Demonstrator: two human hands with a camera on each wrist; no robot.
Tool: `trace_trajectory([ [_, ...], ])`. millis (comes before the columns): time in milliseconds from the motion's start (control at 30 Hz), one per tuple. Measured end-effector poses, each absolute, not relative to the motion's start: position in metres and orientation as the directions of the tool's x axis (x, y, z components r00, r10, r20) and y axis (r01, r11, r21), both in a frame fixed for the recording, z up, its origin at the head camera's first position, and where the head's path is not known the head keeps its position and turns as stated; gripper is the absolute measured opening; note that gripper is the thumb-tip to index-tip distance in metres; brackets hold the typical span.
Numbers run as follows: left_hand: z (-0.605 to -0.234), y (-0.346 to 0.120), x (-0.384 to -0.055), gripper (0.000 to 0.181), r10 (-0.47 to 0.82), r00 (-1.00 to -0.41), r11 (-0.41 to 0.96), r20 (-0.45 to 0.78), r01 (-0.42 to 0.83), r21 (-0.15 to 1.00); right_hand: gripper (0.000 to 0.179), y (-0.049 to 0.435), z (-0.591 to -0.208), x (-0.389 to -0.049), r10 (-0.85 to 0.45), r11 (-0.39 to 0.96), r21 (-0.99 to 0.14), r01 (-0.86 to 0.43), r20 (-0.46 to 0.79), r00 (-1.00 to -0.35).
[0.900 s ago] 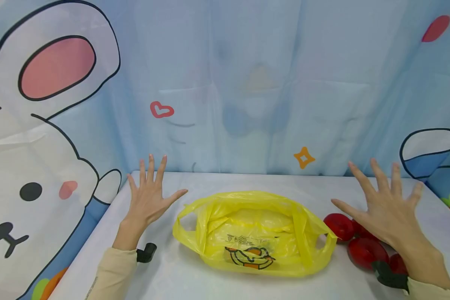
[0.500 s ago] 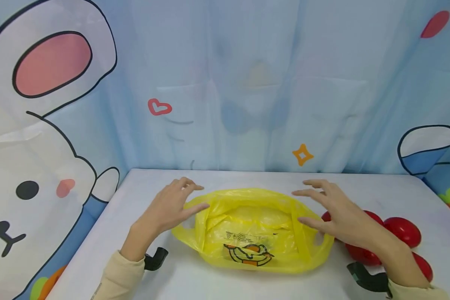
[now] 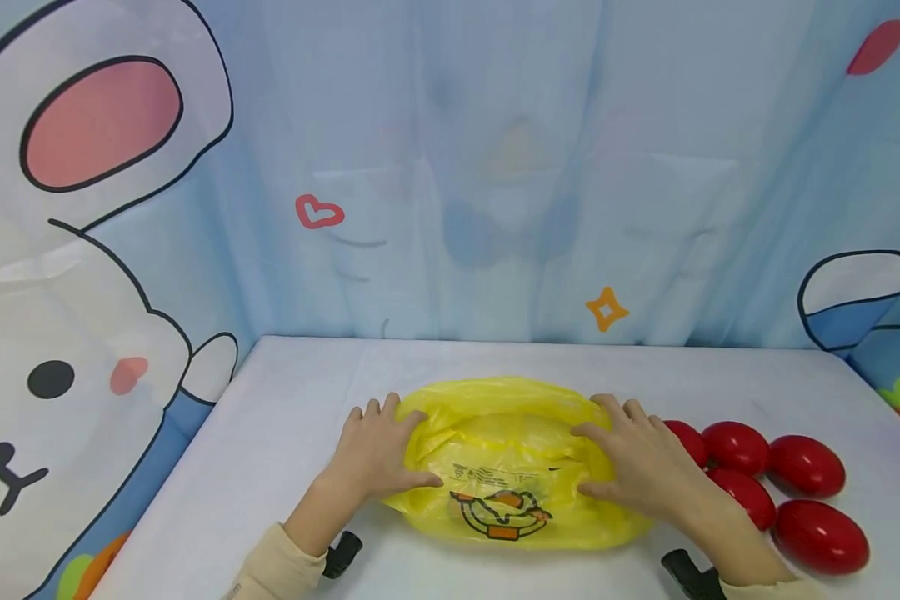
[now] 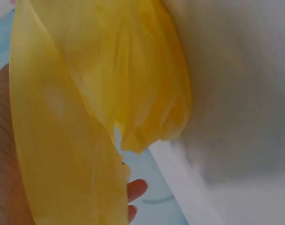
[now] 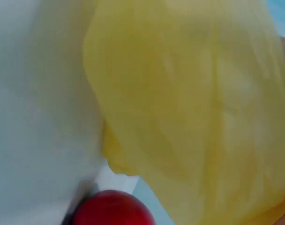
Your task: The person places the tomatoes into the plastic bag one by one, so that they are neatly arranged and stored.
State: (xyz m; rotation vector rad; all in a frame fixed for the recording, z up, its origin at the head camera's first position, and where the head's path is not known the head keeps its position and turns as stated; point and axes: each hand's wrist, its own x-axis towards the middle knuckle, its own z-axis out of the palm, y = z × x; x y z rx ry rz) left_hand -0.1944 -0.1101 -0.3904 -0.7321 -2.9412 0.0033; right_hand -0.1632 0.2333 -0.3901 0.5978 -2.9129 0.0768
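A yellow plastic carrier bag (image 3: 510,471) with a printed picture on its front lies in the middle of the white table, its mouth gaping upward. Over its left end is my left hand (image 3: 371,454), thumb and forefinger apart and reaching across the plastic. My right hand (image 3: 637,458) lies over the right end in the same way, thumb apart from the bent fingers. Both handles are largely hidden by the hands. Yellow plastic (image 4: 67,117) covers much of the palm in the left wrist view, two fingertips (image 4: 137,189) showing past it. The right wrist view is mostly filled by the bag.
Several glossy red egg-shaped objects (image 3: 820,536) sit close together on the table (image 3: 187,533) to the right of the bag, beside my right forearm. A blue cartoon-printed curtain (image 3: 495,167) hangs behind the table and along its left side.
Both hands, raised and spread apart at first, have come down and inward onto the two ends of the bag. The bag's handles have been pushed inward; more of the red objects now shows.
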Motion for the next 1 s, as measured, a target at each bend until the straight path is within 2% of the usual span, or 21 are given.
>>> trace_trajectory([
  [167, -0.392, -0.106, -0.192, 0.085, 0.483, -0.875, 0.876, 0.03, 0.483, -0.003, 0.083, 0.233, -0.394, -0.163, -0.379, 0.922, -0.043, -0.385, 0.095, -0.92],
  [333, -0.387, -0.111, -0.193, 0.108, 0.454, -0.889, 0.889, -0.054, 0.449, 0.089, 0.104, 0.24, -0.391, -0.163, -0.357, 0.933, -0.048, -0.358, 0.019, -0.934],
  [433, -0.384, -0.117, -0.196, 0.117, 0.459, -0.886, 0.887, -0.068, 0.451, 0.102, 0.11, 0.247, -0.388, -0.166, -0.338, 0.939, -0.065, -0.336, -0.026, -0.941],
  [567, -0.386, -0.123, -0.203, 0.109, 0.475, -0.879, 0.877, -0.034, 0.47, 0.099, 0.098, 0.256, -0.386, -0.168, -0.318, 0.946, -0.087, -0.313, -0.045, -0.947],
  [700, -0.39, -0.129, -0.209, 0.098, 0.472, -0.881, 0.876, 0.015, 0.471, 0.102, 0.086, 0.262, -0.385, -0.168, -0.33, 0.942, -0.055, -0.33, 0.01, -0.944],
  [800, -0.392, -0.13, -0.208, 0.095, 0.472, -0.882, 0.876, 0.013, 0.47, 0.109, 0.09, 0.262, -0.385, -0.166, -0.338, 0.94, -0.038, -0.34, 0.04, -0.94],
  [1000, -0.384, -0.119, -0.197, 0.09, 0.497, -0.868, 0.864, 0.008, 0.496, 0.082, 0.111, 0.259, -0.383, -0.158, -0.323, 0.942, -0.081, -0.327, 0.055, -0.945],
])
